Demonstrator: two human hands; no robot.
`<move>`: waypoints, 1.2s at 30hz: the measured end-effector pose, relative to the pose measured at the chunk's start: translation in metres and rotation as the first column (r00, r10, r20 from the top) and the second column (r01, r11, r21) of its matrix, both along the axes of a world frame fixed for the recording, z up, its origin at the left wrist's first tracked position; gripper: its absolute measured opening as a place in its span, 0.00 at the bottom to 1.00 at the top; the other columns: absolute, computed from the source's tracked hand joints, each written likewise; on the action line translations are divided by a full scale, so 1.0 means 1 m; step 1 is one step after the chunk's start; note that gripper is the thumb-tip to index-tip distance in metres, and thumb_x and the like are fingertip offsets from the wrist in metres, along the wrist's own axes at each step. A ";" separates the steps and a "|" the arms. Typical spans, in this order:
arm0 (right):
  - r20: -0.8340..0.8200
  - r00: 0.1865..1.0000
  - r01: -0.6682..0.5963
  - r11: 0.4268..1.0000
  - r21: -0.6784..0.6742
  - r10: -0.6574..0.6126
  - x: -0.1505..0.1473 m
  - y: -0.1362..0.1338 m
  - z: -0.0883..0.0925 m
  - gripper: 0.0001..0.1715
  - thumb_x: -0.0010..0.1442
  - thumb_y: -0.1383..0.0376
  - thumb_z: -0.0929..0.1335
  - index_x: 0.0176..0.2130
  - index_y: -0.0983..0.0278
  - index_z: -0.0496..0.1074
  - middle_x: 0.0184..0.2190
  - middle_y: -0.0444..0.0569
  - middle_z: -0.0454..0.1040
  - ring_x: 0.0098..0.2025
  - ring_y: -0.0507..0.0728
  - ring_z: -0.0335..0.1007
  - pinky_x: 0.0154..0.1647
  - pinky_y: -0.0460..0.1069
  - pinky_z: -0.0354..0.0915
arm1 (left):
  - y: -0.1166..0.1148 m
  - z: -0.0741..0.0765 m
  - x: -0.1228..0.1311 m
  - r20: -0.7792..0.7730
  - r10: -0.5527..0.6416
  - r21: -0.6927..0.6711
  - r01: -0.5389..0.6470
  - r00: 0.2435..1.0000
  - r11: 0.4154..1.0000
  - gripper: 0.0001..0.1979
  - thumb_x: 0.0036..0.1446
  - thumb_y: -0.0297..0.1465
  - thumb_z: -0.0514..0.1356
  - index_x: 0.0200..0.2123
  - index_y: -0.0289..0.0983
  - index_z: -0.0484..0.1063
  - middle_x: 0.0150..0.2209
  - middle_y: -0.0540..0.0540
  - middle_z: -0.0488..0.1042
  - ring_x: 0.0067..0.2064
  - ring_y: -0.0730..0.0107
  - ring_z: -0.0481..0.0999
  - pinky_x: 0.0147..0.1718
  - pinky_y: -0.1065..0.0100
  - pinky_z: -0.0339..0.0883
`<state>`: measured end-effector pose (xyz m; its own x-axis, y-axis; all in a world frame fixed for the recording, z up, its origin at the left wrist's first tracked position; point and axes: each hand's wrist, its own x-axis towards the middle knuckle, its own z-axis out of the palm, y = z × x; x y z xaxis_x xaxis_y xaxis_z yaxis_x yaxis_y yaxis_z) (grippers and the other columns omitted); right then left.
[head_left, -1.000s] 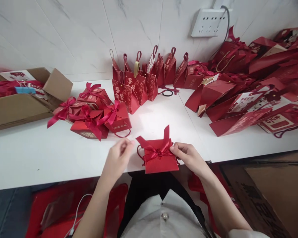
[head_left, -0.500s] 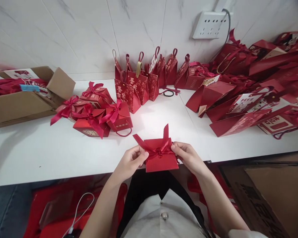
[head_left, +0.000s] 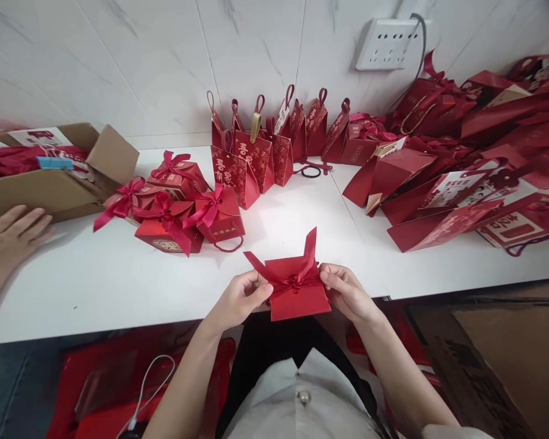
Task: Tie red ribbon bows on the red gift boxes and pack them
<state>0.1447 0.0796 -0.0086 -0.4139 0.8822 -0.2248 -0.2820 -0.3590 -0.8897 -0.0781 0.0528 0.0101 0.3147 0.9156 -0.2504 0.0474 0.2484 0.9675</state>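
A small red gift box (head_left: 301, 306) is at the front edge of the white table (head_left: 132, 299), right in front of my body. Across its top lies a red satin ribbon (head_left: 309, 255) with a knot at the middle and two tails sticking up at the back. My left hand (head_left: 243, 297) pinches the ribbon at the box's left side, thumb on top. On the right side, my right hand (head_left: 351, 294) pinches the ribbon's other side between thumb and fingers. The fingertips beneath both thumbs are partly hidden.
Several bow-tied red boxes (head_left: 174, 227) stand to the left. Red bags with loop handles (head_left: 251, 161) line the wall. Many red boxes (head_left: 439, 201) are heaped at right. Another person's hand (head_left: 16, 238) touches a cardboard box (head_left: 64, 192) at far left.
Another person's hand has come in from the left beside the cardboard box. The gift box has tilted and shifted slightly toward me, and the ribbon tails lean differently. My hands keep their pinch.
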 end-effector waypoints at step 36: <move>0.519 0.854 -0.282 0.858 0.428 0.022 0.006 -0.052 0.032 0.13 0.63 0.60 0.63 0.31 0.62 0.72 0.30 0.48 0.74 0.32 0.54 0.70 0.36 0.48 0.65 | 0.076 0.052 0.023 -0.472 0.098 0.595 0.234 0.876 0.769 0.09 0.60 0.31 0.53 0.40 0.39 0.72 0.44 0.47 0.75 0.49 0.66 0.72 0.51 0.64 0.62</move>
